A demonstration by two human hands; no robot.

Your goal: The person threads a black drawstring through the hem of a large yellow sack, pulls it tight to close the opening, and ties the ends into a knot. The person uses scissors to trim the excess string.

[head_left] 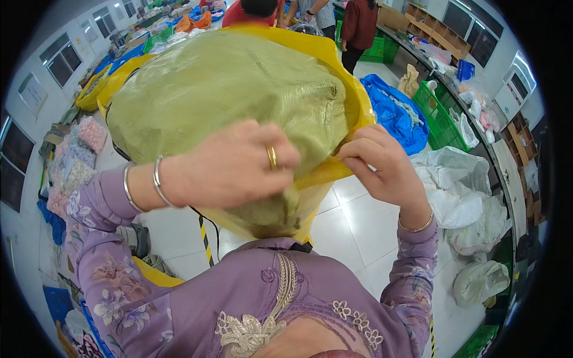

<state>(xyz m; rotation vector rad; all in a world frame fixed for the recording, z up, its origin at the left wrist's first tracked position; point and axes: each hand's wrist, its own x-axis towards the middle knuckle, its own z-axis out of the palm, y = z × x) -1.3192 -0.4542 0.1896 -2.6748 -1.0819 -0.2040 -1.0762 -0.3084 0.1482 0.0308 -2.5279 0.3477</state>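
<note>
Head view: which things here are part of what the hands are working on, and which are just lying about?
In hand:
- green woven sack, pressed by left hand
- yellow bag, edge pinched by right hand

Lying about:
- blue tarp
- green crates
- white bags
- pink packets
</note>
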